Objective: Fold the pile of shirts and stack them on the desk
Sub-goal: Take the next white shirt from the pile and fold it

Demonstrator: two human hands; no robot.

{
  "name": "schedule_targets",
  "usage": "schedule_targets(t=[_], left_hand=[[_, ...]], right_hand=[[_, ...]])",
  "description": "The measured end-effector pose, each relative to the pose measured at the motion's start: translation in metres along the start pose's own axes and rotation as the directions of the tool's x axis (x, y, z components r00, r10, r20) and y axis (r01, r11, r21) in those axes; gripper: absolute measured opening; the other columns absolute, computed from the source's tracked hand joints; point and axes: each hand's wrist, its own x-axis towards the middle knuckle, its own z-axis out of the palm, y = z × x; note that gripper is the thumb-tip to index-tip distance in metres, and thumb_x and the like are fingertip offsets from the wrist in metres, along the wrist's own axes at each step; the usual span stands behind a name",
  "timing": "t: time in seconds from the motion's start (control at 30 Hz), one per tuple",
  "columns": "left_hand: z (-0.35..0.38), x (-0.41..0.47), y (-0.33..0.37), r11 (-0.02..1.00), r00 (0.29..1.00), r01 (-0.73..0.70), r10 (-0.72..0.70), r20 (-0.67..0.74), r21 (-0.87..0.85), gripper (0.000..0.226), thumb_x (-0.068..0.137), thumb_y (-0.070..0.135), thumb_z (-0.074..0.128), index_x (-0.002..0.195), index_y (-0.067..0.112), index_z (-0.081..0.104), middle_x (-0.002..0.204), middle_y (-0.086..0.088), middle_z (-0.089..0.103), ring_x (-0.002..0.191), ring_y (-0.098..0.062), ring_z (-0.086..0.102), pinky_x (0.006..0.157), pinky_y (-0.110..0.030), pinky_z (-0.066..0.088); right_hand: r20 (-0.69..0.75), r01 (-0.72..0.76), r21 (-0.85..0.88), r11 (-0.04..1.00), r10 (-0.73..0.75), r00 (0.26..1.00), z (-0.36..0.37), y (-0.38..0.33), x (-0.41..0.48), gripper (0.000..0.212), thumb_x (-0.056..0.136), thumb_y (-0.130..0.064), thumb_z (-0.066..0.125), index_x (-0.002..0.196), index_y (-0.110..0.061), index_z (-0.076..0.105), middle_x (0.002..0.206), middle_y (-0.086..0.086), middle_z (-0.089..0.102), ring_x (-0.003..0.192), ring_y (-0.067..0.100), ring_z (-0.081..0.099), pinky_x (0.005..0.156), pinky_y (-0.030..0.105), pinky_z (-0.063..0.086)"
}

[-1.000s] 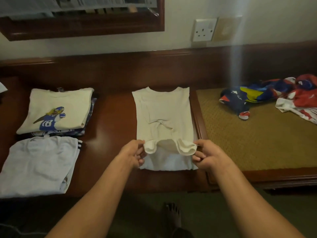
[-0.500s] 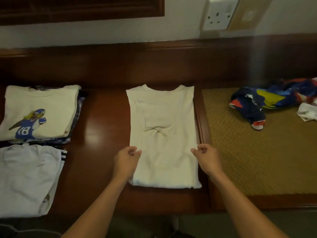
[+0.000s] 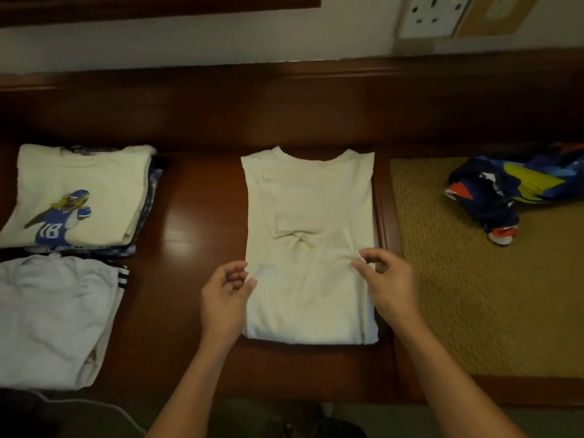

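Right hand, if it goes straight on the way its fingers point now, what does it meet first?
The right hand points up and left, its grip pinching the cream shirt. Going on, it would probably meet the crossed sleeve ends at the shirt's middle first; depth is unclear.

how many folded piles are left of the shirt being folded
2: the pile topped by the printed shirt at the far left, and the white shirt just in front of it. More shirts beneath may be hidden.

shirt (image 3: 309,216) mid-desk (image 3: 196,216) | folded stacks (image 3: 79,197) left | mat (image 3: 474,295) right | crumpled shirts (image 3: 505,191) on mat
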Motion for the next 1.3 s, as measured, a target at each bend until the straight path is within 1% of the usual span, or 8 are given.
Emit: schedule_targets(t=[0.1, 0.23, 0.43, 0.6, 0.8, 0.97, 1.13, 1.3], left_hand=[[-0.001, 0.003, -0.012, 0.994, 0.992, 0.102, -0.104, 0.065, 0.041, 0.037, 0.083, 0.003, 0.080, 0.114, 0.019, 0.066, 0.103, 0.000, 0.070, 0.093, -0.017, 0.070, 0.077, -0.032, 0.059], [-0.002, 0.009, -0.014, 0.982, 0.974, 0.140, -0.160, 0.161, 0.129, 0.039, 0.086, 0.008, 0.079, 0.120, 0.019, 0.063, 0.106, 0.003, 0.067, 0.098, -0.015, 0.067, 0.073, -0.029, 0.056], [0.006, -0.008, -0.002, 0.997, 0.994, -0.077, 0.076, -0.073, -0.010, 0.021, 0.089, 0.006, 0.074, 0.104, 0.020, 0.068, 0.101, 0.007, 0.071, 0.089, -0.006, 0.070, 0.079, -0.029, 0.060], [0.002, -0.013, -0.022, 0.975, 0.991, -0.132, 0.130, 0.024, 0.179, 0.036, 0.091, 0.013, 0.074, 0.125, 0.021, 0.064, 0.124, 0.007, 0.065, 0.109, -0.009, 0.063, 0.090, -0.027, 0.057], [-0.033, -0.031, -0.053, 0.576, 0.766, -0.639, 0.534, 0.358, 0.510, 0.027, 0.085, 0.026, 0.080, 0.111, 0.021, 0.074, 0.120, 0.005, 0.058, 0.112, -0.012, 0.054, 0.095, -0.030, 0.045], [-0.054, -0.027, -0.073, 0.184, 0.570, -0.813, 0.449, 0.688, 0.552, 0.053, 0.082, 0.039, 0.081, 0.131, 0.025, 0.066, 0.131, 0.003, 0.062, 0.118, -0.018, 0.059, 0.101, -0.039, 0.047], [-0.054, -0.024, -0.071, 0.260, 0.603, -0.791, 0.487, 0.632, 0.553, 0.037, 0.085, 0.016, 0.078, 0.120, 0.024, 0.071, 0.127, 0.002, 0.065, 0.117, -0.019, 0.061, 0.100, -0.038, 0.046], [-0.067, -0.037, -0.054, 0.415, 0.672, -0.738, 0.387, 0.631, 0.531, 0.026, 0.099, 0.021, 0.059, 0.124, 0.025, 0.067, 0.124, 0.009, 0.063, 0.116, -0.015, 0.056, 0.107, -0.032, 0.037]], right_hand=[[0.060, -0.121, -0.173, 0.978, 0.133, 0.989, 0.003, 0.011, 0.010, 0.016, 0.087, -0.019, 0.078, 0.102, -0.015, 0.075, 0.089, -0.008, 0.070, 0.089, 0.014, 0.069, 0.076, 0.031, 0.053], [0.085, -0.140, -0.235, 0.962, 0.164, 0.983, 0.000, 0.015, 0.008, 0.021, 0.089, -0.019, 0.076, 0.108, -0.010, 0.073, 0.081, -0.010, 0.062, 0.077, 0.008, 0.061, 0.062, 0.022, 0.044], [0.013, -0.100, -0.108, 0.989, 0.102, 0.995, 0.000, 0.011, -0.005, 0.020, 0.089, -0.022, 0.076, 0.109, -0.018, 0.075, 0.089, -0.013, 0.069, 0.085, 0.003, 0.066, 0.067, 0.018, 0.049], [-0.013, -0.061, -0.218, 0.974, 0.060, 0.998, -0.002, 0.013, -0.016, 0.035, 0.091, -0.023, 0.075, 0.125, -0.016, 0.069, 0.106, -0.002, 0.071, 0.089, 0.010, 0.064, 0.067, 0.016, 0.045], [0.254, 0.387, -0.435, 0.813, -0.302, 0.919, -0.024, 0.030, -0.063, 0.023, 0.090, -0.030, 0.074, 0.113, -0.028, 0.070, 0.103, -0.018, 0.053, 0.083, -0.001, 0.055, 0.070, 0.014, 0.047], [0.507, 0.554, -0.635, 0.539, -0.249, 0.825, -0.025, 0.055, -0.096, 0.056, 0.078, -0.036, 0.084, 0.131, -0.029, 0.065, 0.131, -0.008, 0.057, 0.107, 0.016, 0.060, 0.078, 0.030, 0.058], [0.400, 0.544, -0.694, 0.472, -0.376, 0.836, -0.010, 0.052, -0.098, 0.033, 0.082, -0.010, 0.076, 0.113, -0.021, 0.075, 0.112, -0.001, 0.066, 0.087, 0.022, 0.062, 0.064, 0.036, 0.053], [0.379, 0.468, -0.653, 0.596, -0.277, 0.883, -0.026, 0.023, -0.110, 0.027, 0.093, -0.015, 0.061, 0.117, -0.020, 0.073, 0.109, -0.003, 0.071, 0.098, 0.019, 0.063, 0.080, 0.037, 0.055]])
